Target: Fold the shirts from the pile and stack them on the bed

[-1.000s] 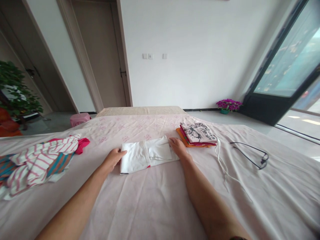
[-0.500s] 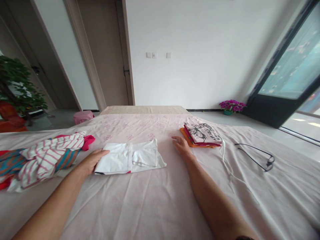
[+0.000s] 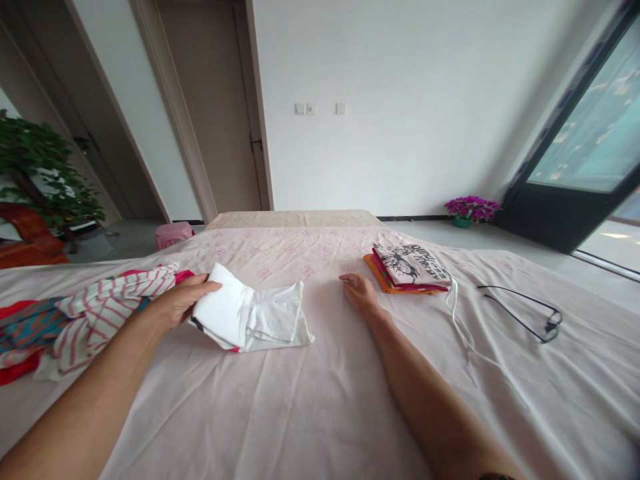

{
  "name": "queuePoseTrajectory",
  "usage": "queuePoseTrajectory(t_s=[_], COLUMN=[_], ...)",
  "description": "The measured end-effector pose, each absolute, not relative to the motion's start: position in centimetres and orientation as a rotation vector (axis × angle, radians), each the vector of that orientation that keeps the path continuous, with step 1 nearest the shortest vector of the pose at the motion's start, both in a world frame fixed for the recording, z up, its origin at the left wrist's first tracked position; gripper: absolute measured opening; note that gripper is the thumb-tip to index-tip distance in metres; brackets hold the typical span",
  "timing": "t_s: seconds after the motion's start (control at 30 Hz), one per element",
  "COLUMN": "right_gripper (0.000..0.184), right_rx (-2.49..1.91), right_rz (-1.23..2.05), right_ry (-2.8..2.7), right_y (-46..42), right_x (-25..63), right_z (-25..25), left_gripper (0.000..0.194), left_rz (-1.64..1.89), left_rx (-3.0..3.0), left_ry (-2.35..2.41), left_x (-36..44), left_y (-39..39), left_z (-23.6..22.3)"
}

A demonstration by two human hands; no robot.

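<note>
My left hand [image 3: 187, 298] is closed on the left end of a folded white garment [image 3: 223, 313], which it lifts and tilts up from the sheet. The garment's right half [image 3: 280, 313] lies flat on the bed, its edge uneven, and small red and black bits show along its lower side. My right hand [image 3: 360, 291] rests on the sheet with nothing in it, fingers stretched out, apart from the garment. Just right of that hand sits a stack of folded clothes [image 3: 407, 267], a pale printed piece on top of red and orange ones.
A loose heap of striped clothes [image 3: 95, 313] lies at the left, partly behind my left forearm. On the right are a white cord [image 3: 463, 333] and black eyeglasses [image 3: 545, 317] on the pink sheet [image 3: 310, 413]. A pink stool [image 3: 174, 235] stands beyond the bed.
My left hand has drawn the white garment leftward, out from under my right hand, then raised its left end. My right hand stays near the stack.
</note>
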State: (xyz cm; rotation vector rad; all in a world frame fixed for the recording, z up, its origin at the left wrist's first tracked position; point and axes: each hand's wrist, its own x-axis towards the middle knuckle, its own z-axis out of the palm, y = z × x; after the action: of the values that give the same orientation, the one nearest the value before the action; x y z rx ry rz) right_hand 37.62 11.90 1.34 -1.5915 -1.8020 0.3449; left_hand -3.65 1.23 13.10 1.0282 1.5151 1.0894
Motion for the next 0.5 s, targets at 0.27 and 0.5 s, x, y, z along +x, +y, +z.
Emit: queuePoseTrajectory(t_s=[0.27,0.5], right_gripper=[0.038,0.037], right_rx=[-1.608,-1.635], right_rz=[0.364,0.36], right_ry=[-1.788,-1.795], right_y=[11.9,11.5], right_x=[37.7,37.6], right_z=[1.6,1.9], left_gripper=[0.051,0.043], left_rz=[0.94,0.795], left_rx=[1.311,1.465], left_ry=[1.537,1.668], left_x=[4.3,10.0], left_y=[2.2,4.0], left_z=[13.9,11.3])
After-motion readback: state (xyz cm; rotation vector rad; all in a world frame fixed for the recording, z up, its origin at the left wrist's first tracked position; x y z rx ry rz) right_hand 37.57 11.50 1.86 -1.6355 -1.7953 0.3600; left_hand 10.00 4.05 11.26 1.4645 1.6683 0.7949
